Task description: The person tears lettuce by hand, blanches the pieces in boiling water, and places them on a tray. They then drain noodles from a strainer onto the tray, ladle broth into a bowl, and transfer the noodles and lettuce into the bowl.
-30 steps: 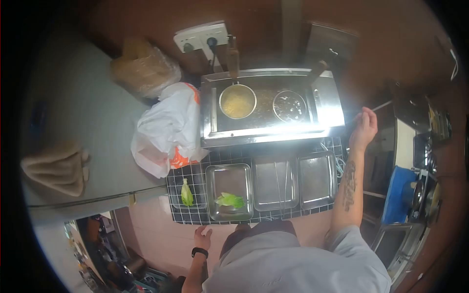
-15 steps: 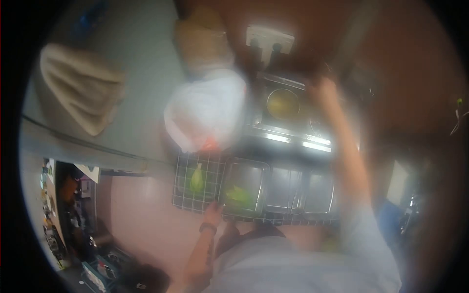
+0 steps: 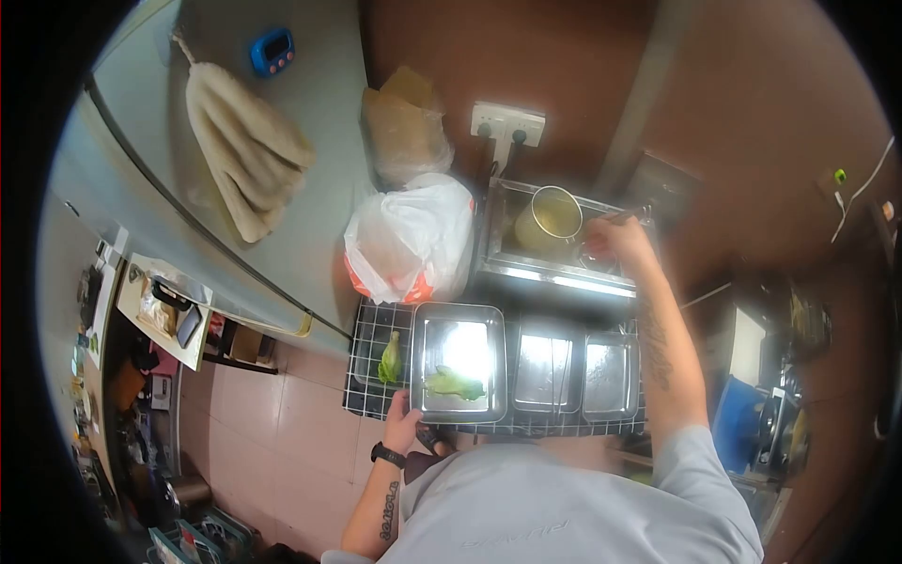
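My left hand [image 3: 402, 425], with a black watch at the wrist, grips the near left corner of a shallow metal tray [image 3: 498, 362]. A piece of leafy lettuce [image 3: 455, 383] lies in that tray. Another leafy green piece [image 3: 389, 358] is just left of it, over the grid-patterned surface. My right hand [image 3: 615, 237] is stretched forward, fingers curled down at the right part of a metal-rimmed basin [image 3: 526, 274]. What its fingers hold I cannot tell. Beside them, a round metal cup [image 3: 554, 214] with yellowish contents stands in the basin.
Two more metal trays [image 3: 547, 371] [image 3: 611, 376] stand right of the lettuce tray. A white plastic bag [image 3: 413, 240] and a brown paper bag [image 3: 406, 127] are behind. A wall socket [image 3: 507, 124] holds plugs. A towel [image 3: 246, 155] and blue timer [image 3: 272, 53] are on the grey cabinet.
The view has shifted and become sharper. My right hand has come down lower toward the basin's right part. My left hand stays by the lettuce tray's near left corner.
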Available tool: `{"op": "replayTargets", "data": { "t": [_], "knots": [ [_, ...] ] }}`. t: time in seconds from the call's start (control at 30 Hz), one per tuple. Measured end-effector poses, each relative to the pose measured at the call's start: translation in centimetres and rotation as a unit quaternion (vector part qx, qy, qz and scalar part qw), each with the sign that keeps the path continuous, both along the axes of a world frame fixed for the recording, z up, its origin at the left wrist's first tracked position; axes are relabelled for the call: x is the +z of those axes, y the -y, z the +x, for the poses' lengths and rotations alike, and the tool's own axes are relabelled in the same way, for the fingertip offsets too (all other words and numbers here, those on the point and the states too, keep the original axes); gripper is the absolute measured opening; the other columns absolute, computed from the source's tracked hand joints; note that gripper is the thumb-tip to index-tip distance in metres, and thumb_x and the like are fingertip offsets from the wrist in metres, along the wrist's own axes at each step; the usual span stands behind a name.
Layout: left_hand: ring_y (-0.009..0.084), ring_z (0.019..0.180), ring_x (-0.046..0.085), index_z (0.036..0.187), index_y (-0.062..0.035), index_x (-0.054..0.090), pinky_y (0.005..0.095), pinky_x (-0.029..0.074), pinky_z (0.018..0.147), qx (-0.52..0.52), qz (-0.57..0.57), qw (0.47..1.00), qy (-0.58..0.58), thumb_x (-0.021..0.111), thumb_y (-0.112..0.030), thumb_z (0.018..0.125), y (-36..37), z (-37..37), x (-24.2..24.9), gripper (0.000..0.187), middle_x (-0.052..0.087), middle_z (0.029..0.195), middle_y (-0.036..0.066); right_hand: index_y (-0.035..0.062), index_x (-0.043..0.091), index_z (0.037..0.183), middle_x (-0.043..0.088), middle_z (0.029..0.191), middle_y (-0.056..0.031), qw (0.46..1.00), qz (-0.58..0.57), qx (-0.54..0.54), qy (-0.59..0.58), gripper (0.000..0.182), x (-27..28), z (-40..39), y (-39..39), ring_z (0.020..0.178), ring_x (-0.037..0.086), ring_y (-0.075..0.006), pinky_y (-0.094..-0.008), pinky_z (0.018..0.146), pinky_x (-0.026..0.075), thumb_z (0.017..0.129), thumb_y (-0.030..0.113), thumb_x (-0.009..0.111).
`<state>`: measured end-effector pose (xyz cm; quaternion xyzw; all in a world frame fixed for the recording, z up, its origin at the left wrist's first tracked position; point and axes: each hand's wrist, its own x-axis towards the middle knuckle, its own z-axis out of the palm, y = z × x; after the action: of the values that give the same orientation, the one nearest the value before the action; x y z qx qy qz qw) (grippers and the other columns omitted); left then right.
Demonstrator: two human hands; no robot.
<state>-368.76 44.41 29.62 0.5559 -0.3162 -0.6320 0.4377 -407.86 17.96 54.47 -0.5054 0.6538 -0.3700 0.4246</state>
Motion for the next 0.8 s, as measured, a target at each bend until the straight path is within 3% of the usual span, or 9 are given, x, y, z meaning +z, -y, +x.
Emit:
{"op": "replayTargets", "data": {
  "t": [0.13,0.3,0.8],
  "knots": [
    [0.0182,0.091,0.062,0.13,-0.003,0.043,0.0298,0.056,0.065,0.012,-0.026,0.999,-0.037,0.049,0.003,0.08,-0.3,-0.2,5.7,0.051,0.057,0.112,0.009,-0.0066,0.063,0.098,0.068,0.084,-0.0171,0.997,-0.038,-0.019,0.065,0.023,1.9,-1.0,-2.5,0.073,0.069,-0.024,-0.0325,0.065,0.059,0.089,0.015,0.062],
    [0.0183,0.092,0.062,0.131,-0.003,0.042,0.0299,0.057,0.066,0.011,-0.048,0.997,-0.055,0.049,0.004,0.08,-0.4,-0.3,9.2,0.052,0.058,0.113,0.009,-0.0052,0.062,0.1,0.067,0.086,-0.0157,0.988,-0.086,-0.045,0.121,0.021,2.6,-1.4,-5.2,0.075,0.069,-0.0229,-0.0321,0.067,0.059,0.091,0.013,0.061],
    [0.0192,0.091,0.063,0.136,-0.0043,0.038,0.0313,0.059,0.068,-0.027,-0.054,0.997,-0.052,0.049,0.0,0.083,0.6,0.0,10.8,0.054,0.057,0.117,0.011,-0.0048,0.063,0.102,0.069,0.092,-0.015,0.957,-0.217,-0.051,0.186,0.018,5.7,-0.6,-8.2,0.078,0.07,-0.0217,-0.0316,0.072,0.059,0.093,0.01,0.058]
  ]
}}
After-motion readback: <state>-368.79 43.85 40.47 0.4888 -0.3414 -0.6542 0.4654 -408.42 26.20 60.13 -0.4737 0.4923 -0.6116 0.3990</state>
